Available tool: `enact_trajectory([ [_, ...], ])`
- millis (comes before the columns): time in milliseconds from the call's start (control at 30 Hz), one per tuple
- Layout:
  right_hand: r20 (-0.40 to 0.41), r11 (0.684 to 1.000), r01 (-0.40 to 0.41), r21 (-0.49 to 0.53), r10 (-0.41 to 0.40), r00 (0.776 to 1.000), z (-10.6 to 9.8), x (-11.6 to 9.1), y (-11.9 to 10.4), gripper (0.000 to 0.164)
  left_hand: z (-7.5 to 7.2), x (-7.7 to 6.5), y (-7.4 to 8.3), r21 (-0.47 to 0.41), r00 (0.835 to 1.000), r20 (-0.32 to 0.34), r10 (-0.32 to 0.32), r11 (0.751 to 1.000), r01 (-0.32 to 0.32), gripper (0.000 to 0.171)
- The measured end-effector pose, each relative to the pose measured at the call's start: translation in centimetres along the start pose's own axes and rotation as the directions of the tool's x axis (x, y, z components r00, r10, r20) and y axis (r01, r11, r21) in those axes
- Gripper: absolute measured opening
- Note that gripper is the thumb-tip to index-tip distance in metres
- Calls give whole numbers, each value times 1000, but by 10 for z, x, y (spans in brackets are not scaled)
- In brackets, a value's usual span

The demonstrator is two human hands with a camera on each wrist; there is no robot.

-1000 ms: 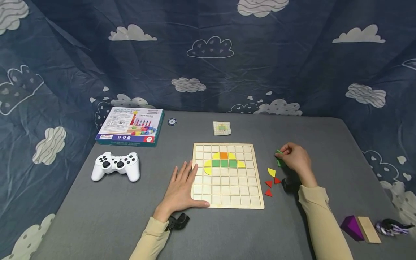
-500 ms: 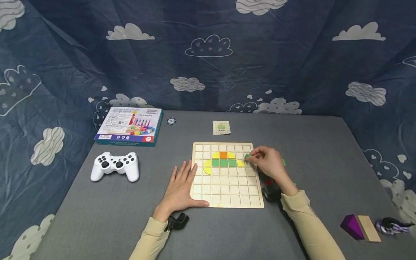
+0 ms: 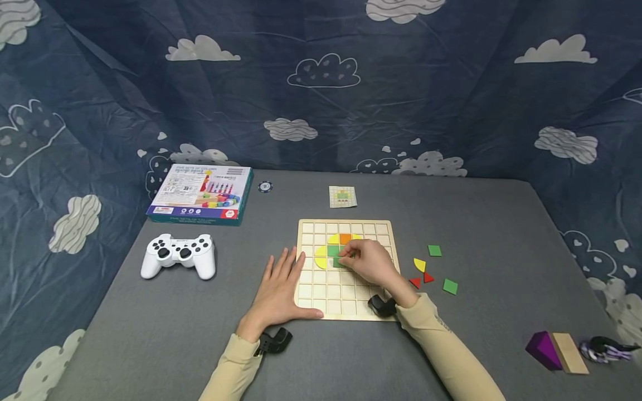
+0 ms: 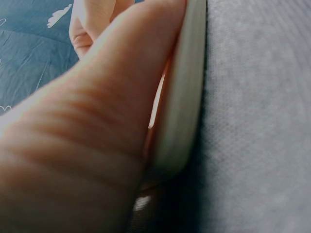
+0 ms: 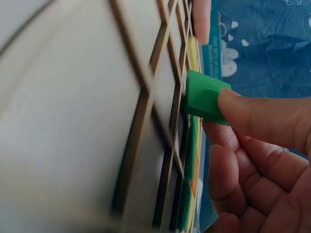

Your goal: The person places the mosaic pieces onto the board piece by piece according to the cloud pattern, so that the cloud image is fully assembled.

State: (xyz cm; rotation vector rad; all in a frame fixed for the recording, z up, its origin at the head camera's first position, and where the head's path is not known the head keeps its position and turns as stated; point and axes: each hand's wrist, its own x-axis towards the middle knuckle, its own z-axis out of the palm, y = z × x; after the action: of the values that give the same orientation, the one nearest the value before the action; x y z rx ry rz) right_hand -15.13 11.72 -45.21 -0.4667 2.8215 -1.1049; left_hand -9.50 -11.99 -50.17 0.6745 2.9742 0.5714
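Note:
A square wooden grid board (image 3: 341,308) lies on the table, with an orange square (image 3: 345,239), yellow quarter-circle tiles (image 3: 320,258) and a green square (image 3: 333,251) set in its cells. My left hand (image 3: 276,292) rests against the board's left side and lower corner, fingers spread and straight. Over the middle of the board, my right hand (image 3: 371,262) pinches a green square tile (image 5: 203,94) between thumb and fingers. In the right wrist view that tile stands at the grid; whether it touches is unclear. My right hand hides part of the pattern.
Right of the board lie loose green squares (image 3: 434,250), a yellow quarter circle (image 3: 419,265) and red triangles (image 3: 428,277). A small pattern card (image 3: 343,196) lies behind the board. Leftward are a game controller (image 3: 179,256), a box (image 3: 200,195) and a poker chip (image 3: 265,187).
My right hand has carried the green tile leftward from the loose tiles, past the board's right edge, to the board's middle. My left hand has stayed in place.

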Motion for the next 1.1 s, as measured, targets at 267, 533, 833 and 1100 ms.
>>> enact_trajectory([
  [267, 31, 999, -4, -44, 6, 1000, 8, 5, -8, 9, -1, -1, 0, -5, 1000, -5, 1, 1000, -1, 129],
  [533, 34, 993, 5, -117, -1, 999, 6, 10, -9, 5, -1, -1, 1, -5, 1000, -22, 8, 1000, -8, 128],
  [833, 80, 988, 40, -151, -28, 996, 3, 9, -9, 5, -2, -1, 2, -2, 1000, 12, -12, 1000, 12, 129],
  [1100, 66, 995, 8, -96, -2, 998, -25, -3, 17, 6, 0, -1, 0, -18, 1000, -17, 4, 1000, -4, 129],
])
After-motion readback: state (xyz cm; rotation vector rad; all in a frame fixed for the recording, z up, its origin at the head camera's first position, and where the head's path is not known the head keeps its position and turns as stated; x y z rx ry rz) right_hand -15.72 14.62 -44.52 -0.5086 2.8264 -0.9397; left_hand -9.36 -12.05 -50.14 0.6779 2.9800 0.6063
